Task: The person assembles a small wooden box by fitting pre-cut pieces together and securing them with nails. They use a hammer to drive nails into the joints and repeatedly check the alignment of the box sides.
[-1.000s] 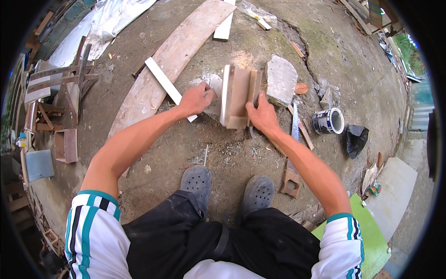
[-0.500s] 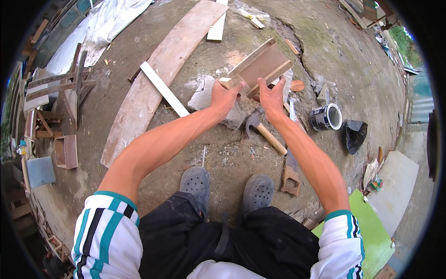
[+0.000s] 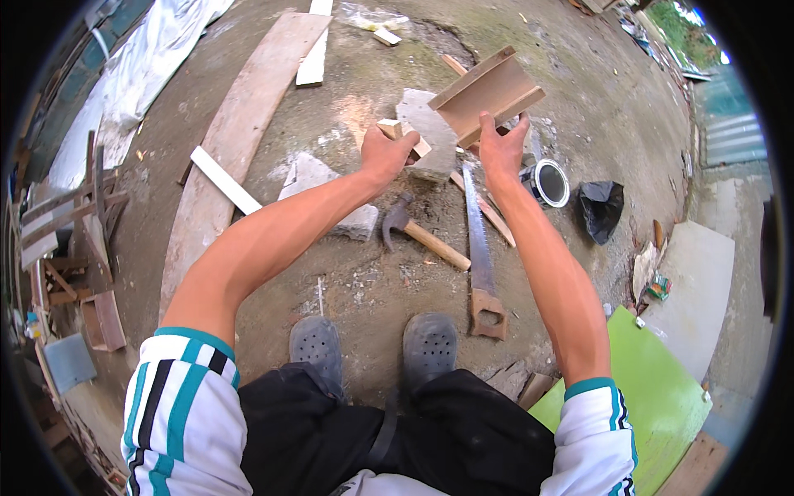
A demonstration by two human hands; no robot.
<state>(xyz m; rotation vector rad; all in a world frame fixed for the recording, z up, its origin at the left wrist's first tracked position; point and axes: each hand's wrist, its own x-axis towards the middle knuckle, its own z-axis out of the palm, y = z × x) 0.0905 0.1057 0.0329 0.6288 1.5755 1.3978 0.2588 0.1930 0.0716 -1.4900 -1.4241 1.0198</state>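
My left hand (image 3: 385, 157) is closed on a short pale wood block (image 3: 423, 148), whose ends stick out on both sides of the fingers. To its right, my right hand (image 3: 502, 149) grips the near edge of an open wooden channel (image 3: 484, 95), a brown panel with a raised strip along each long side, held tilted above the ground. The block and the channel are apart. On the ground below the hands lie a claw hammer (image 3: 428, 238) with a wooden handle and a handsaw (image 3: 480, 248) with its wooden grip toward me.
Broken concrete slabs (image 3: 430, 124) lie under the hands. A long plank (image 3: 223, 149) and a white strip (image 3: 225, 179) are at left. An open paint can (image 3: 547, 183), a black plastic bag (image 3: 600, 211) and a green sheet (image 3: 620, 397) stand or lie at right. Wood scraps pile at far left.
My hands have moved apart. The block in my left hand is now away from the channel, which my right hand alone holds, farther right. The view has shifted, uncovering more of the saw.
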